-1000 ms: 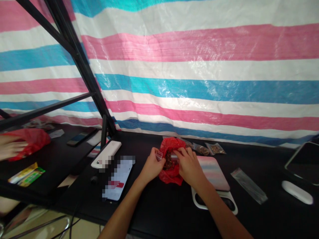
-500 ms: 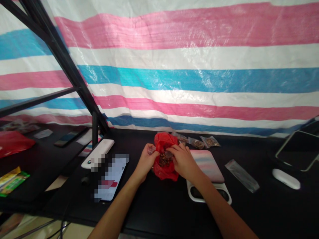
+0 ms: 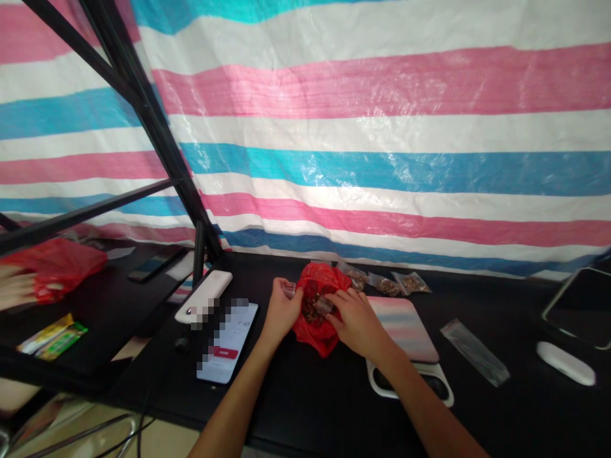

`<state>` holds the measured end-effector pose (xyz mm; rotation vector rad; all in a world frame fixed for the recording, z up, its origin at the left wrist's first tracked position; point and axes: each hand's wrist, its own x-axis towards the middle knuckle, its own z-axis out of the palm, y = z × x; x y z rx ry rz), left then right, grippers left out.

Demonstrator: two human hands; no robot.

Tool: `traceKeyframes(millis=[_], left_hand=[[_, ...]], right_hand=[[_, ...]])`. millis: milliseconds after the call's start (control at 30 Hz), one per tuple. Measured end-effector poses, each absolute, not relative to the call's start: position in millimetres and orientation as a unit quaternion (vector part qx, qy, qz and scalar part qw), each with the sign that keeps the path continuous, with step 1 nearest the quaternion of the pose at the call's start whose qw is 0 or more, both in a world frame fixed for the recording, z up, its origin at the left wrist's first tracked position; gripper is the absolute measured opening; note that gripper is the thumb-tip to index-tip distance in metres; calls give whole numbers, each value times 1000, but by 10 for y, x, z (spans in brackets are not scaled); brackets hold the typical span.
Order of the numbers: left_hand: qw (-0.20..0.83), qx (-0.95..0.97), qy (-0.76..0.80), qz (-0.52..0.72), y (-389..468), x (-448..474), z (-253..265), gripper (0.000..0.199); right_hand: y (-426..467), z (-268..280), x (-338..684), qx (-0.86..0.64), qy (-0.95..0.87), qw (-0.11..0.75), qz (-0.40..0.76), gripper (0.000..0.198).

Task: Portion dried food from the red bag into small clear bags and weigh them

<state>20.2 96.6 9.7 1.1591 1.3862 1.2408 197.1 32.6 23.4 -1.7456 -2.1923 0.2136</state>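
Note:
A red plastic bag [image 3: 321,337] lies open on the black table, with small brown dried bits [image 3: 311,307] inside. At its left rim my left hand [image 3: 282,313] is closed, pinching a small clear plastic bag [image 3: 288,290]. My right hand [image 3: 356,316] reaches over the right rim, fingers bent into the opening and closed on a small clear plastic piece [image 3: 325,306] above the brown bits. Whether that piece is a bag or a scoop, I cannot tell. Under my right forearm is a white scale [image 3: 446,388] with a pink-and-grey top [image 3: 405,324].
Small filled clear bags [image 3: 410,282] lie behind the scale. To its right are a flat clear bag [image 3: 475,353] and a white oval case [image 3: 566,362]. A phone [image 3: 231,343] and white power bank [image 3: 205,296] lie left. Another person's hand [image 3: 16,286] touches a red bag [image 3: 71,264].
The view has shifted, so the table's things appear further right and slightly lower. The clear piece at my right fingers now shows more plainly. Another person's hand has appeared at far left.

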Motion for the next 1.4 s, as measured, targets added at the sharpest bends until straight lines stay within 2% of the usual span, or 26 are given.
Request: traceKeyframes(millis=[133, 267, 333, 400, 633, 933, 1167, 1267, 1400], left_hand=[[401, 535, 627, 401, 942, 52, 162, 34], [535, 550, 564, 304, 850, 11, 221, 34], [596, 527, 514, 321, 818, 43, 226, 33], [614, 501, 493, 359, 807, 88, 217, 32], [648, 433, 452, 433, 827, 187, 188, 32], [657, 449, 434, 422, 806, 218, 216, 32], [519, 486, 489, 505, 930, 208, 116, 26], [443, 531, 490, 531, 927, 194, 131, 27], [339, 645, 474, 494, 859, 198, 132, 14]], right_hand=[[319, 254, 1971, -647, -749, 138, 36, 36], [315, 284, 1977, -651, -749, 124, 26, 41], [315, 292, 1972, -640, -757, 127, 35, 44], [317, 287, 1968, -623, -768, 136, 51, 46], [369, 184, 2032, -593, -778, 185, 95, 47], [407, 171, 2086, -601, -763, 220, 96, 37], [409, 201, 2037, -633, -727, 245, 103, 35], [427, 209, 2024, -629, -714, 288, 105, 34], [430, 257, 2000, -578, -718, 371, 110, 36]])
